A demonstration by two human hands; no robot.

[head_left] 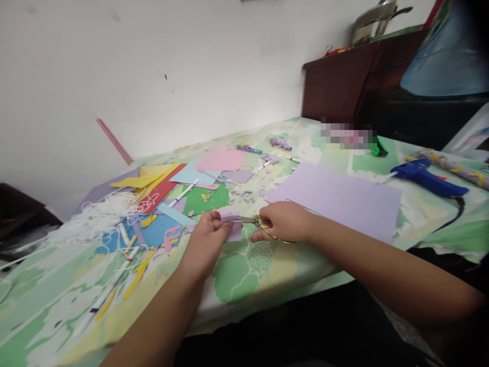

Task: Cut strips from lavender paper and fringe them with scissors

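Head view — hands [244, 227] snip lilac paper scrap [233, 229] with scissors [254, 221].

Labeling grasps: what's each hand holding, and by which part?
Left hand pinches a small lilac paper piece at its left edge. Right hand holds gold scissors by the handle loops, fingers through them.

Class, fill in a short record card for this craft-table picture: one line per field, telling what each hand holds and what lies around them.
Left hand: left hand pinches a small lilac paper piece
Right hand: right hand grips gold scissors, blades at the paper piece
Surface: table with green leaf-print cloth
Right of hands: large lilac sheet, blue glue gun
Left of hands: coloured paper scraps, white string tangle, marker pens
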